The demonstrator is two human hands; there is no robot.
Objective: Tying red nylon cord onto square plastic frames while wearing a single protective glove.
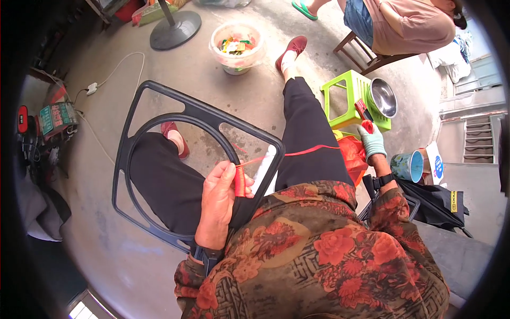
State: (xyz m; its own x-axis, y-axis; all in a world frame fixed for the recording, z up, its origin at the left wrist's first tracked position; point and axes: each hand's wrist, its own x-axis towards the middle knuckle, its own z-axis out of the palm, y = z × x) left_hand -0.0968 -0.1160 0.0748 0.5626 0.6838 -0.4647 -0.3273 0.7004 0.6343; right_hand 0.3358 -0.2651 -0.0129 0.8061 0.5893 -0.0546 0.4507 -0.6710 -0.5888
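A black plastic frame (pixel 210 110) with a round ring inside it rests tilted across my lap. My bare left hand (pixel 219 186) is closed round the ring at a section wound with red strip (pixel 239 181). From there a flat red ribbon (pixel 311 151) runs taut over my thigh to the right. My right hand (pixel 373 142), in a pale green knit glove, is closed with a red bunch of the ribbon showing at its fingers. Just beyond it lies a red and black tool (pixel 363 109), its kind unclear. A red plastic bag (pixel 353 157) sits beside that hand.
A lime green stool (pixel 348 95) stands ahead right with a steel bowl (pixel 383 98). A clear tub (pixel 237 48) of scraps and a round stand base (pixel 175 30) are ahead. A seated person (pixel 409 26) is far right. A blue bucket (pixel 408 166) stands right; a white cable (pixel 119 64) crosses the left floor.
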